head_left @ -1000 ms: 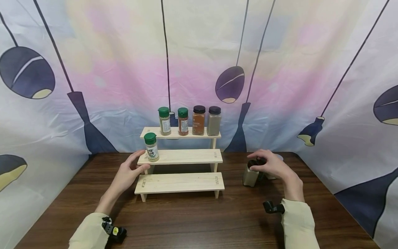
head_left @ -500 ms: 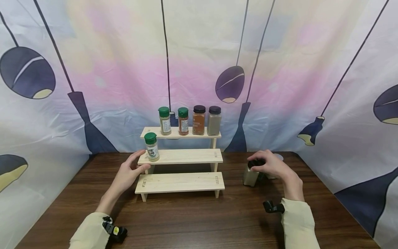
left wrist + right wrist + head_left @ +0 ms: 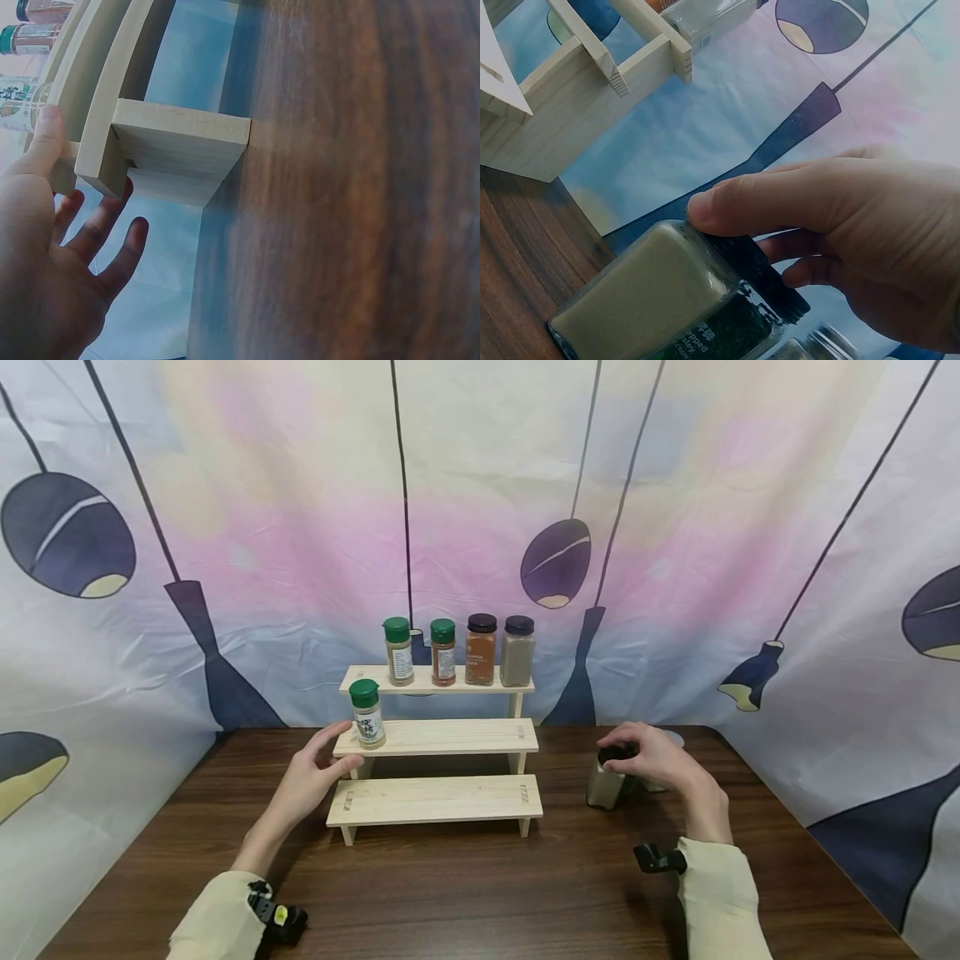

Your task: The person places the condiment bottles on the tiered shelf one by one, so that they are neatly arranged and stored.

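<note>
My right hand (image 3: 660, 762) pinches the black cap of a square spice jar (image 3: 604, 787) of beige powder, standing on the table right of the rack. In the right wrist view, the thumb lies at the cap's edge and fingers curl behind it. Next to it is a dark jar with a green label (image 3: 718, 328). My left hand (image 3: 309, 778), fingers apart and loosely bent, is at the left end of the wooden three-step rack (image 3: 450, 739). Its thumb (image 3: 46, 135) lies by the middle shelf's end, close to a green-capped spice jar (image 3: 368, 718).
On the top shelf stand two green-capped jars (image 3: 399, 652) and two black-capped ones (image 3: 481, 652), side by side. Another jar, with a pale lid (image 3: 672, 738), is partly hidden behind my right hand. A patterned cloth (image 3: 300, 527) hangs behind the dark wooden table (image 3: 465, 893).
</note>
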